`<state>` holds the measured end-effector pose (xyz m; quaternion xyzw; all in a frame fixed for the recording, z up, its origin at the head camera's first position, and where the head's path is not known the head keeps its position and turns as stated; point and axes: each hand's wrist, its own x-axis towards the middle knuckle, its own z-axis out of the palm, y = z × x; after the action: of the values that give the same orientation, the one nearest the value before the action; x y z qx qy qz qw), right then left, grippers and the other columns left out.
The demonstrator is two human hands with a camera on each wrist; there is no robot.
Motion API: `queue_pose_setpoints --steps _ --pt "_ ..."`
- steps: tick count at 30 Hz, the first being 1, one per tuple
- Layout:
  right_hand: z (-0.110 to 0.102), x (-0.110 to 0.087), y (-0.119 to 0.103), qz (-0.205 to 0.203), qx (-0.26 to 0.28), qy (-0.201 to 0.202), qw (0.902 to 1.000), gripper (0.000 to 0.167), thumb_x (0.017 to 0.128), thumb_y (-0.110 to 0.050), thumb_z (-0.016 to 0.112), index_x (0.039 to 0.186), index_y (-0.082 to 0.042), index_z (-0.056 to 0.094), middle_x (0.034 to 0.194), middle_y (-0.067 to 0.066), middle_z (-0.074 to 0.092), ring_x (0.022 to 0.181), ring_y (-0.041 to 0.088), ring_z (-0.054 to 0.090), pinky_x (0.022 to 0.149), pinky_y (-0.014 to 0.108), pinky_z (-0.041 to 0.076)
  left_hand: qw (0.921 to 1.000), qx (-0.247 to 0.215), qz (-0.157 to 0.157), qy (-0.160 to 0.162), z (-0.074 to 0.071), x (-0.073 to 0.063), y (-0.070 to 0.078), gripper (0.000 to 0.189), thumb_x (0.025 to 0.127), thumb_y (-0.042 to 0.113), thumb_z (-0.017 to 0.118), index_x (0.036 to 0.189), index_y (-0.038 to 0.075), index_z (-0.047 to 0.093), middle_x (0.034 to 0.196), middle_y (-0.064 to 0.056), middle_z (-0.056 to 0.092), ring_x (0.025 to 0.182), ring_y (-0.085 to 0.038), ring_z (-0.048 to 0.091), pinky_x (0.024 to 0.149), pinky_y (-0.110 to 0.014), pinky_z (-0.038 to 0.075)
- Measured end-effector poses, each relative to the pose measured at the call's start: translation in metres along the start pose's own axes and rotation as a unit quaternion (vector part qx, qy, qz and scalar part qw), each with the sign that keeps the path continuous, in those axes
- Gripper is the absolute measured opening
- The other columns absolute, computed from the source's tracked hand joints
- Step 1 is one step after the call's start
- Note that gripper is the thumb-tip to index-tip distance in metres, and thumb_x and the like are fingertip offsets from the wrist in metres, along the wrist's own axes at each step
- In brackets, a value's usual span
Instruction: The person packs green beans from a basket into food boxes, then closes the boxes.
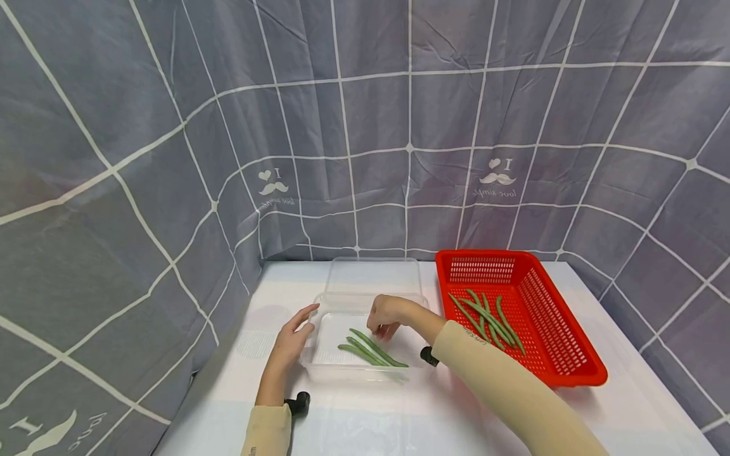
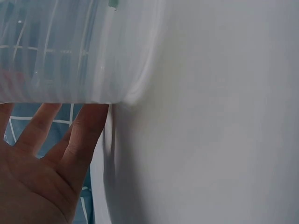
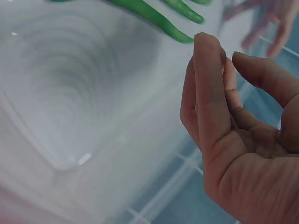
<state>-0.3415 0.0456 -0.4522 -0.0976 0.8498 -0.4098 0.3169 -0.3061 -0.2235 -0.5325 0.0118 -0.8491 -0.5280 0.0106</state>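
Observation:
Green beans (image 1: 371,348) lie in the clear plastic container (image 1: 342,375), mostly toward its front right. My right hand (image 1: 388,315) hangs over the inside of the container, just behind the beans. In the right wrist view, its fingers (image 3: 208,88) are bent and the thumb stands slightly apart from them, with nothing between. One bean (image 3: 159,21) ends close to the fingertips. At the container's left side is my left hand (image 1: 292,341). The left wrist view shows its fingers (image 2: 84,135) spread and fairly straight against the container wall (image 2: 74,79).
Behind the container its clear lid (image 1: 373,277) lies folded back. To the right stands a red perforated basket (image 1: 556,316) with several green beans (image 1: 490,316) inside. A white table (image 1: 239,392) carries everything, and a grey gridded curtain (image 1: 376,177) surrounds its back and sides.

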Motion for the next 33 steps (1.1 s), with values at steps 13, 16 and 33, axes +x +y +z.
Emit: queue_pose_setpoints --steps 13,16,33 --pt "-0.064 -0.030 -0.004 -0.026 0.147 0.025 0.9885 0.029 0.101 -0.005 0.063 0.125 0.010 0.067 0.099 0.015 0.073 0.076 0.014 0.072 0.080 0.034 0.067 0.9999 0.006 -0.008 -0.007 0.001 0.000 -0.002 0.049 0.105 0.018 0.051 0.154 0.026 0.057 0.164 -0.024 0.046 0.152 -0.053 0.042 0.117 -0.071 0.041" --pt "-0.079 -0.038 -0.003 -0.038 0.184 0.028 0.9819 0.034 0.102 -0.005 0.061 0.131 0.012 0.062 0.102 0.015 0.072 0.078 0.013 0.073 0.083 0.033 0.066 0.9999 0.004 -0.011 -0.006 0.001 0.000 -0.001 0.050 0.105 0.018 0.051 0.154 0.026 0.057 0.165 -0.024 0.046 0.153 -0.052 0.040 0.117 -0.072 0.039" --pt "-0.137 -0.081 0.043 -0.072 0.291 0.071 0.9513 0.031 0.107 -0.009 0.059 0.132 0.011 0.056 0.096 0.005 0.069 0.089 0.015 0.073 0.084 0.029 0.065 0.9999 -0.007 -0.010 -0.011 0.001 0.000 0.003 0.049 0.106 0.017 0.049 0.154 0.025 0.056 0.166 -0.024 0.043 0.156 -0.052 0.036 0.119 -0.073 0.036"
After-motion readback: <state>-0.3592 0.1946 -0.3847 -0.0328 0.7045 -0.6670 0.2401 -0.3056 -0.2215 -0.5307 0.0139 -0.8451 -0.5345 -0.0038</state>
